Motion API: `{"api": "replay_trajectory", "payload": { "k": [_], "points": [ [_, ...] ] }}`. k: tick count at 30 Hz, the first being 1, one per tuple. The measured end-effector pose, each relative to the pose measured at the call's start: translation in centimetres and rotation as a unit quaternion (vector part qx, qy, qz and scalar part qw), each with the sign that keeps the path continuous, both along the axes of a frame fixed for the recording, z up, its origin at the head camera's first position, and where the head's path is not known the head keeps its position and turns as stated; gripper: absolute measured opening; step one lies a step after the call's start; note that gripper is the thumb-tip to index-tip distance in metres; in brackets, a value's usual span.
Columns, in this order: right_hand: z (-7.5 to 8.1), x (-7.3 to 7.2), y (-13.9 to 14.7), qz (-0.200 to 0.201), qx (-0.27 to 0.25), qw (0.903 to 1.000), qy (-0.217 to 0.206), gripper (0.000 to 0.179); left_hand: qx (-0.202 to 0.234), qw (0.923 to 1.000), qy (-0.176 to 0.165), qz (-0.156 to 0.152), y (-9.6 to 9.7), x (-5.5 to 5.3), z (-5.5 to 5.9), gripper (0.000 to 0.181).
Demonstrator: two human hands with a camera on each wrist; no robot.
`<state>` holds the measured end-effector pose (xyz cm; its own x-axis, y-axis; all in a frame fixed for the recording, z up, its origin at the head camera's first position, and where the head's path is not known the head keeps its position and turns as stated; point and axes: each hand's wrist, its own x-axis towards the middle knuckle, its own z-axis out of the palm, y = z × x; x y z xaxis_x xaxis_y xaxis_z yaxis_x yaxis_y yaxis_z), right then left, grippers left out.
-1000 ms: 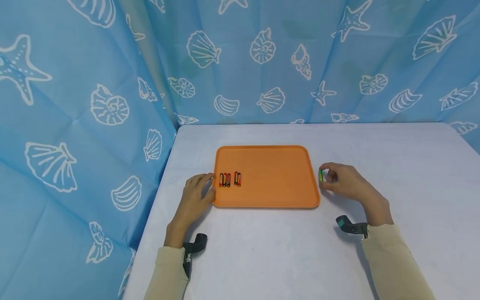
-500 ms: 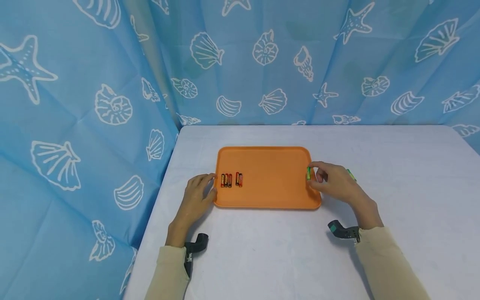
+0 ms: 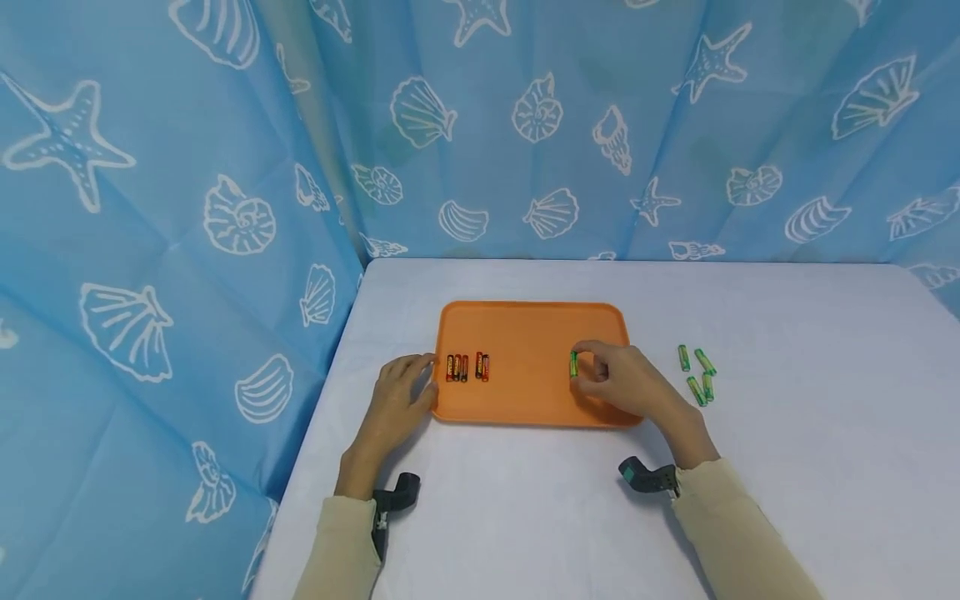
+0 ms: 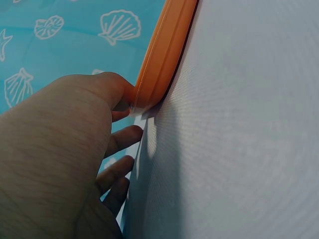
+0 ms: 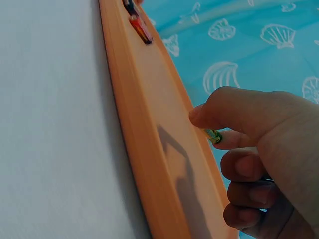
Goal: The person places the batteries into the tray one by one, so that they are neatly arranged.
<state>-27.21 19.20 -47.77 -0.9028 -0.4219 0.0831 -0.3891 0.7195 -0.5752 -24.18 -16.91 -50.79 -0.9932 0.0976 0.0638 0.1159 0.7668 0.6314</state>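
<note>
The tray [image 3: 525, 408] is smooth and orange, a rounded rectangle with a raised rim; white cloth [image 3: 517, 517] lies under it, and a creased blue curtain [image 3: 487, 150] printed with white shells hangs behind it; the right hand [image 3: 628, 379] pinches a slim green battery [image 3: 573, 364] over the tray's right half; the left hand [image 3: 399, 392] touches the tray's left rim, thumb and forefinger apart; five red batteries [image 3: 457, 367], a three and a pair, lie in the tray's left part; four loose cells [image 3: 684, 358], green, right of the tray, show only from the head; the right wrist view alone reveals that hand's other fingers, curled.
</note>
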Motion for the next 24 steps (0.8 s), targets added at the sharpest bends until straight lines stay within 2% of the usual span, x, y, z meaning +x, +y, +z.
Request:
{"api": "replay_trajectory", "payload": {
  "k": [9,16,24],
  "points": [
    [-0.1,0.3,-1.7,0.005,-0.01,0.9999,0.006,0.048,0.011,0.9996,0.024,-0.005,0.0,0.3,-0.1,0.048],
    [-1.1,0.5,-2.7,0.007,-0.007,0.9999,0.01,0.046,0.012,0.9999,0.0,0.008,-0.2,0.9,-0.5,0.049],
    [-1.1,0.3,-3.5,0.002,0.013,0.9998,0.012,0.045,0.012,0.9998,0.017,0.006,0.2,0.5,0.0,0.049]
  ]
}}
